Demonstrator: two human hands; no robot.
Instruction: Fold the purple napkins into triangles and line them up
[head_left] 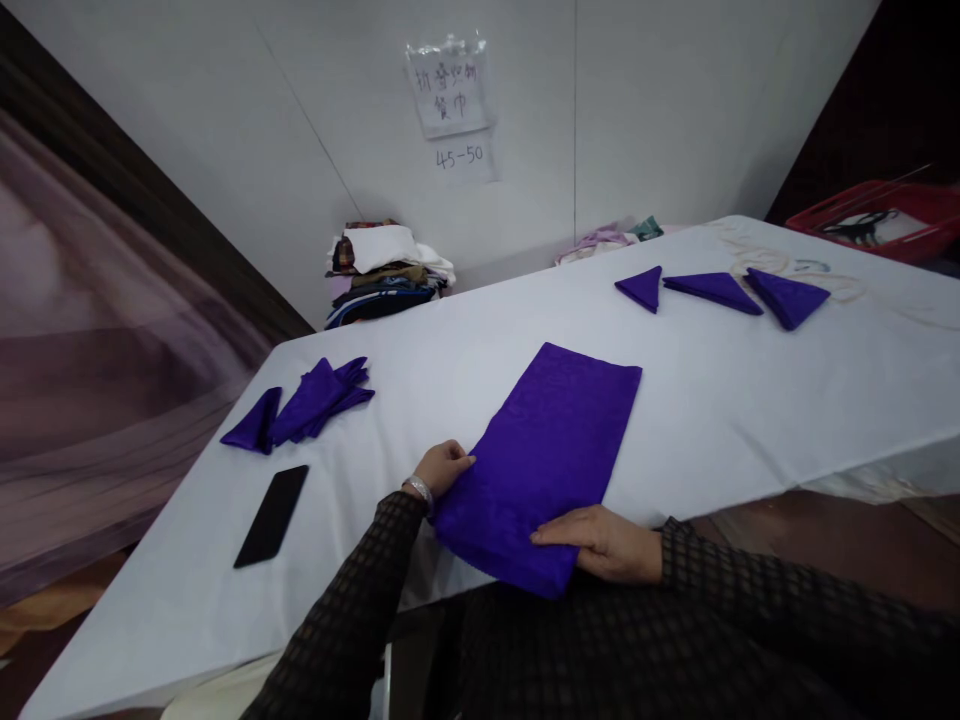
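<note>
A purple cloth napkin (551, 450), folded into a long rectangle, lies in front of me on the white-covered table, its near end reaching the front edge. My left hand (444, 468), with a silver bracelet at the wrist, pinches the napkin's left edge between thumb and fingers. On the near right side, my right hand (600, 543) has its fingers laid over the napkin's edge, the thumb tucked at or under the border. Several folded purple napkins (319, 400) lie together at the table's left. More folded purple napkins (712, 290) sit in a row at the far right.
A black phone (271, 516) rests on the table (420, 370) at left. Behind the table is a stack of folded clothes (386, 275). Handwritten paper signs (450, 95) hang on the wall. At the far right stands a red basket (885, 215); sheer fabric (97, 350) hangs at left.
</note>
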